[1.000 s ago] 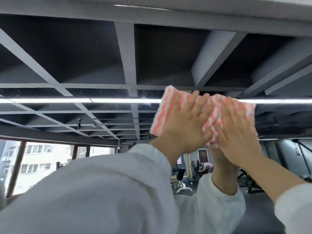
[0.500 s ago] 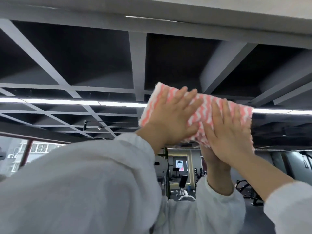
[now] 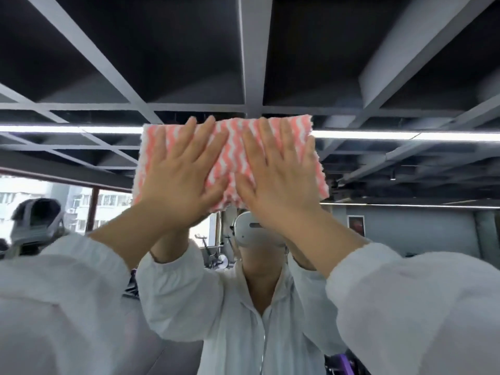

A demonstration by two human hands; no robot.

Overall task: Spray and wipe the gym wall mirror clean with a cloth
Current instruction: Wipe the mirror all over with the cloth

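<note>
1. You are in the wiping step, as I judge it: both your hands press the cloth (image 3: pixel 230 161) flat against the mirror (image 3: pixel 378 63), high on the glass, above the level of your head.
2. Your left hand (image 3: pixel 178 182) lies on the left half of the cloth, fingers straight and spread, curled round nothing. Your right hand (image 3: pixel 278 180) lies just beside it on the right half, equally flat. Neither pinches the cloth; only palm pressure against the glass holds it.
3. The cloth, pink with white zigzags, shows between and around your fingers, its right edge sticking out past your right hand.
4. The next move, I judge, calls for steady, even pressure from both palms as you slide the cloth. If one palm eases, the cloth may bunch or slip down the glass.
5. No spray bottle is in view.
6. Below your hands the mirror shows your reflection in a white jacket (image 3: pixel 238 320). Above them it shows dark ceiling beams (image 3: pixel 251 50) and a light strip (image 3: pixel 70 129) level with the top of the cloth.
7. Nothing stands between your hands and the glass. Your own raised sleeves (image 3: pixel 67 307) fill the lower view and hide the glass beneath.
</note>
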